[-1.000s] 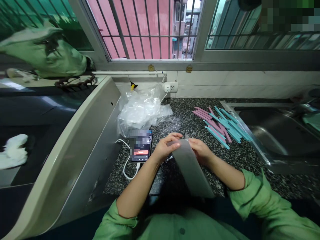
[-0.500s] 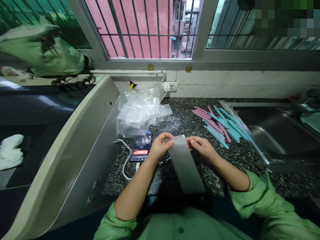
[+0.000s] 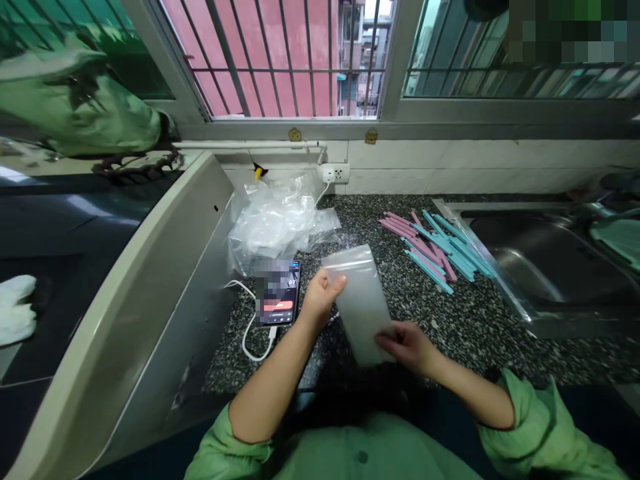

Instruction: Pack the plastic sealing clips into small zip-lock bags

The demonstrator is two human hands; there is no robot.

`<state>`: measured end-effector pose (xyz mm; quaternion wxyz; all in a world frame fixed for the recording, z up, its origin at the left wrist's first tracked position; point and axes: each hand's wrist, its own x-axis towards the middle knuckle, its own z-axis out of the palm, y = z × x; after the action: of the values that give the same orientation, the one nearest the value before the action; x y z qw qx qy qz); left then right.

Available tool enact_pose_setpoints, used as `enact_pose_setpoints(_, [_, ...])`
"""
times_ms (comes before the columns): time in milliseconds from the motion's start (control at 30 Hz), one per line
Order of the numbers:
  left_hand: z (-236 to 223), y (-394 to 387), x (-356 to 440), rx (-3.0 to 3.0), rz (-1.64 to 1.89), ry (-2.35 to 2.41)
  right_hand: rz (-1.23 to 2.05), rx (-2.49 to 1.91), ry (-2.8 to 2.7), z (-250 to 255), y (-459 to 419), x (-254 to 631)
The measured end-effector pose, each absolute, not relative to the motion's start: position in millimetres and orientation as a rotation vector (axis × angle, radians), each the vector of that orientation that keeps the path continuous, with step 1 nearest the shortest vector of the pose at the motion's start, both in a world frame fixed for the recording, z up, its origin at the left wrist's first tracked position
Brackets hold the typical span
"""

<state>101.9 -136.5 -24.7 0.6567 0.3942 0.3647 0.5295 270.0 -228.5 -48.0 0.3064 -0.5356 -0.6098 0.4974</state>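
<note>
Between my hands is a long, frosted zip-lock plastic bag [image 3: 361,307], tilted above the front of the counter with its seal strip at the far end. My left hand [image 3: 320,297] pinches its left edge near the seal, thumb on top. Lower down, my right hand [image 3: 407,347] grips the bag's right edge close to the near end, thumb over the front. The bag looks flat; I cannot tell whether anything is inside. Just left of my left hand lies a phone [image 3: 281,293] with a lit screen, plugged into a white cable [image 3: 249,337].
Pink and blue plastic sealing clips [image 3: 425,250] lie in a loose pile on the speckled counter [image 3: 480,340]. A heap of clear plastic bags [image 3: 280,220] sits at the back left, near a wall socket [image 3: 341,173]. A steel sink [image 3: 530,267] is at right, a metal-sided appliance [image 3: 165,287] at left.
My right hand has slid from the bag's far corner down to its near right edge. The bag's sealed end has risen farther away from me. My left hand keeps its pinch.
</note>
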Motion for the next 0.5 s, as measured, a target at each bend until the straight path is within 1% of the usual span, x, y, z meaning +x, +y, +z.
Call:
enact_pose_setpoints(133, [-27.7,-143.1,105.3,0.974,1.132,0.971,1.664,-1.473,-1.504,-55.3,-238.2,264.6])
enact_pose_setpoints(233, [-28.9,-147.9,108.7,1.041,1.106,0.995,1.751,-1.46,-1.518,-53.9,-236.9,267.2])
enact_pose_setpoints(300, [-31.3,-150.1,111.2,1.093,1.074,0.987,1.672,-1.383,-1.533,-45.3,-226.1,273.7])
enact_pose_setpoints(367, [-35.2,-151.4,113.3,1.144,1.022,0.968,1.47,-1.345,-1.518,-33.4,-208.5,282.1])
enact_pose_setpoints(433, [-39.8,-152.0,114.8,1.2,0.957,0.934,1.238,-1.403,-1.432,-22.7,-188.5,289.1])
enact_pose_setpoints(500, [-43.7,-151.8,115.3,1.249,0.909,0.906,1.163,-1.41,-1.416,-16.2,-171.1,292.6])
